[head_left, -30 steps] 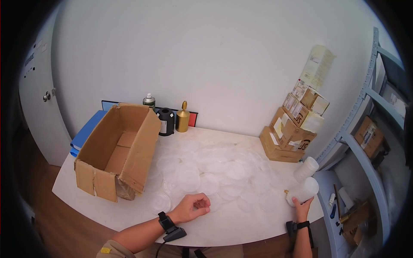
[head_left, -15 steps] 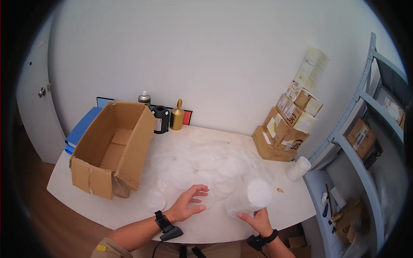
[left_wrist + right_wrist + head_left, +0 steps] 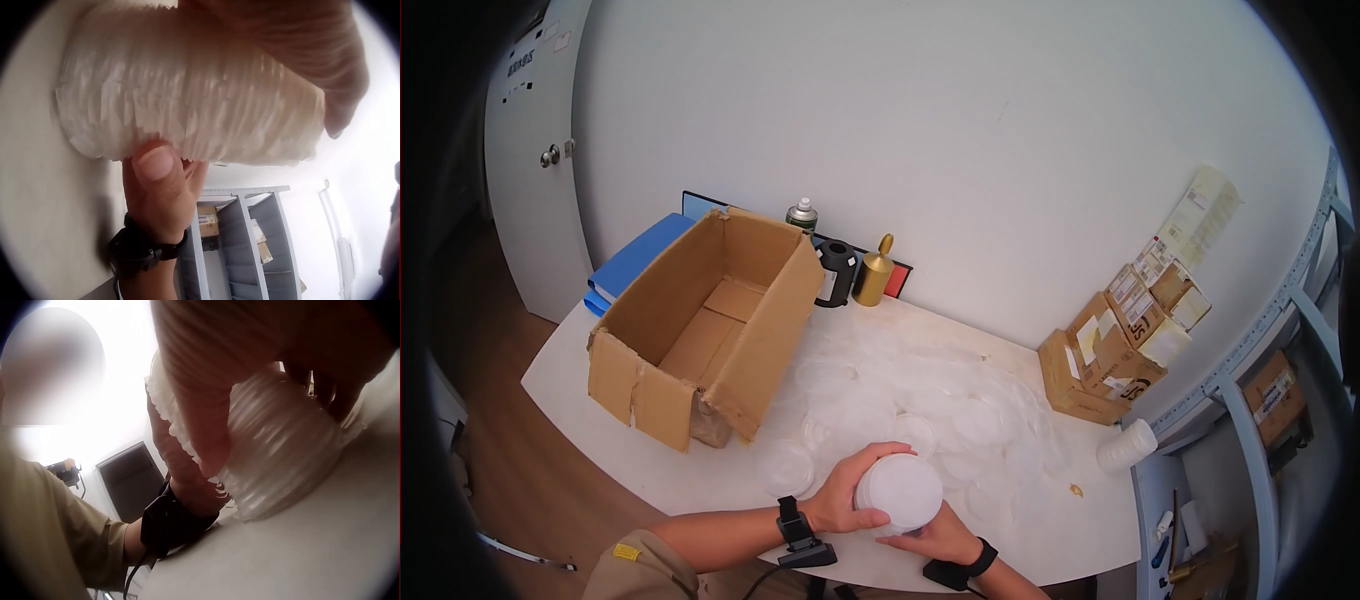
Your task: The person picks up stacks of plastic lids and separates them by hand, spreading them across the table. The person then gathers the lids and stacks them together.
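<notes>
A tall stack of translucent round lids (image 3: 900,492) stands at the table's front edge, held between both hands. My left hand (image 3: 846,492) curls round its upper left side, thumb in front. Lower down, my right hand (image 3: 945,535) grips the stack from the right; in the left wrist view its thumb presses the ribbed side of the stack (image 3: 187,94). The right wrist view shows the right fingers (image 3: 209,425) wrapped over the stack (image 3: 281,437). Many loose lids (image 3: 980,415) lie spread over the table behind.
An open cardboard box (image 3: 700,320) stands at the left beside blue folders (image 3: 640,255). Behind are a black container (image 3: 836,272), a gold bottle (image 3: 873,278) and a spray can (image 3: 802,214). Stacked parcels (image 3: 1100,355), another lid stack (image 3: 1127,446) and shelving (image 3: 1250,440) are at the right.
My right hand has brought the lid stack leftward from the table's right side to the front middle. My left hand, empty before, now holds it too. The head view has tilted.
</notes>
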Tool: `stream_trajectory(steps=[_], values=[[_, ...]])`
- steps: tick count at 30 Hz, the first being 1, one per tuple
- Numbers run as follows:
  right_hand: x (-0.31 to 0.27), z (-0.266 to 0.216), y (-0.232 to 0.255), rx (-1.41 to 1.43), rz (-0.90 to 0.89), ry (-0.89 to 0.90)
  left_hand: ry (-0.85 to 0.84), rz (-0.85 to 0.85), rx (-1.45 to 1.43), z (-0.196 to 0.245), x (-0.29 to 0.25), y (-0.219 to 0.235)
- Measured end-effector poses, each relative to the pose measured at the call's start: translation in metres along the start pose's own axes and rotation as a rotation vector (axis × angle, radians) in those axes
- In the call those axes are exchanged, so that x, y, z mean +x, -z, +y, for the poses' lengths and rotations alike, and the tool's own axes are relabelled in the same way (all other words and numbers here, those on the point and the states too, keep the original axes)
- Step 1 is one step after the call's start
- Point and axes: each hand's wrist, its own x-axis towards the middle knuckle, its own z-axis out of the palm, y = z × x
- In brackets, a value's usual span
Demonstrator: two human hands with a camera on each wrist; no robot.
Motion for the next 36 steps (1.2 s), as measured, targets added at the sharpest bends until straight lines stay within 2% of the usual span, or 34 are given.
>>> stream_trajectory(steps=[2,4,7,11,14,15,18,20,22,25,30,32,36], values=[[0.003,0.001,0.001,0.005,0.008,0.015,0.061,0.015,-0.008,-0.004,-0.003,0.000],[0.007,0.003,0.003,0.056,-0.001,-0.036,0.066,0.037,-0.008,-0.003,-0.003,-0.001],[0.010,0.005,0.001,0.075,0.003,-0.021,0.088,0.084,-0.046,0.000,-0.005,-0.004],[0.013,-0.014,-0.006,0.115,0.050,-0.008,0.110,0.136,-0.121,0.004,-0.011,-0.005],[0.021,-0.037,-0.010,0.220,0.035,0.139,0.088,0.100,-0.166,0.009,-0.018,-0.005],[0.020,-0.028,-0.018,0.224,0.049,0.141,0.069,0.089,-0.183,0.009,-0.020,-0.003],[0.011,0.003,-0.036,0.264,0.152,0.095,0.162,0.069,-0.209,0.010,-0.022,0.001],[0.008,0.012,-0.033,0.336,0.022,-0.073,0.217,0.088,-0.210,0.010,-0.020,0.003],[0.006,0.016,-0.031,0.332,0.013,-0.076,0.226,0.036,-0.222,0.007,-0.018,0.003],[0.005,0.026,-0.033,0.323,-0.015,-0.090,0.277,0.017,-0.234,0.004,-0.020,0.009],[0.002,0.033,-0.034,0.299,-0.045,-0.137,0.266,0.024,-0.264,0.006,-0.021,0.010],[0.003,0.036,-0.034,0.182,-0.011,0.000,0.249,0.020,-0.252,0.007,-0.020,0.010],[0.002,0.029,-0.030,0.216,0.002,0.019,0.257,0.022,-0.257,0.009,-0.019,0.008]])
